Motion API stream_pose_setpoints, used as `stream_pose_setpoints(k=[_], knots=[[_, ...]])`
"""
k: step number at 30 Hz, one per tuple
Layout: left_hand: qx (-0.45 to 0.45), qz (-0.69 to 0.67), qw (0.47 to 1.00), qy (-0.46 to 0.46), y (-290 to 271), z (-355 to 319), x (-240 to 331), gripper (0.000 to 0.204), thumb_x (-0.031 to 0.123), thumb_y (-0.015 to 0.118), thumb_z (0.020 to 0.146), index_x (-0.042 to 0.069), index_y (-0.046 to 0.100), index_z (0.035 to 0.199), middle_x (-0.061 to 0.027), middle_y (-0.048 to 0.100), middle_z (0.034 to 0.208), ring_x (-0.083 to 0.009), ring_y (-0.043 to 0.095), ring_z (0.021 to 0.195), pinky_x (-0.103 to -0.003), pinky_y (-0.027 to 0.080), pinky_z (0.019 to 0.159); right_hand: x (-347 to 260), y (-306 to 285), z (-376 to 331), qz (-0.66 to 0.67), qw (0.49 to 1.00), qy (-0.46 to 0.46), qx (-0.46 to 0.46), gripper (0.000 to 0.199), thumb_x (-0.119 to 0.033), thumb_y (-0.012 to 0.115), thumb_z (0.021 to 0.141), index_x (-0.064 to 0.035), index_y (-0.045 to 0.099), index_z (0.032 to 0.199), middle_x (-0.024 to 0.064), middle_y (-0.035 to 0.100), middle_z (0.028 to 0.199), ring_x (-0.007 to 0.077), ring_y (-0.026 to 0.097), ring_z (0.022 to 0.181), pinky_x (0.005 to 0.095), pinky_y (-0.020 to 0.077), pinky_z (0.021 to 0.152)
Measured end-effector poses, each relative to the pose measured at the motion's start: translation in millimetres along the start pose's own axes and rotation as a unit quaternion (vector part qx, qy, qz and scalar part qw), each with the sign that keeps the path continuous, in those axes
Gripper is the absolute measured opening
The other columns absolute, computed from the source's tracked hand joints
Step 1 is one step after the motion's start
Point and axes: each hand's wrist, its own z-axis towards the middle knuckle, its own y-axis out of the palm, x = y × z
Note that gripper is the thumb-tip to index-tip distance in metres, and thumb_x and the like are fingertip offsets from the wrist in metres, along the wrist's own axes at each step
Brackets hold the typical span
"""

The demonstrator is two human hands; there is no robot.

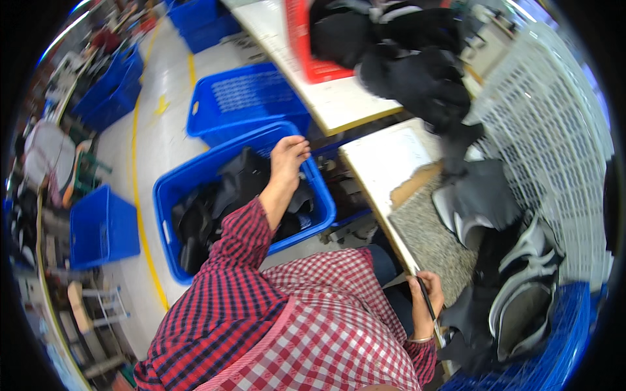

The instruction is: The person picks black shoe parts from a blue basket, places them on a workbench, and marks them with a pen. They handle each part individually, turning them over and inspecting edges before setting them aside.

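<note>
My left hand hangs above the far rim of a blue bin. Its fingers are loosely bent with small gaps between them, and nothing shows in them. Inside the bin lies a heap of dark, sheet-like pieces. At the workbench's near edge, my right hand is closed around a slim black-handled tool with metal showing at its ends; its exact kind is unclear. Beside that hand, black cut pieces, some with pale grey curved parts, are piled on the bench.
A speckled grey pad covers part of the white workbench. A white plastic basket and a blue basket border it on the right. Ahead, a red crate holds black pieces. More blue bins stand on the floor.
</note>
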Motion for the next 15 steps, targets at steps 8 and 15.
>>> stream_pose_setpoints(k=[8,15], knots=[[0.027,0.013,0.995,-0.093,3.7,-20.5,-17.9,0.01,0.0,0.061,0.095,0.006,0.064,0.102,-0.0066,0.069,0.094,-0.0152,0.065,0.081,-0.028,0.054,0.074,-176.3,83.0,55.7,-0.129,0.856,-0.372,-0.334,0.023,-0.019,0.072,0.092,-0.0005,0.063,0.083,0.0109,0.064,0.075,0.0281,0.062,0.066,0.0369,0.0466,0.058],[-0.041,-0.057,0.991,-0.113,32.5,-11.8,-19.4,0.012,0.001,0.064,0.094,0.001,0.065,0.105,-0.0121,0.07,0.099,-0.0223,0.068,0.088,-0.033,0.057,0.08,-120.8,91.6,60.1,-0.065,0.946,-0.218,-0.231,0.017,-0.016,0.069,0.098,0.0,0.067,0.092,0.0043,0.064,0.076,0.011,0.062,0.071,0.0278,0.0489,0.065]])
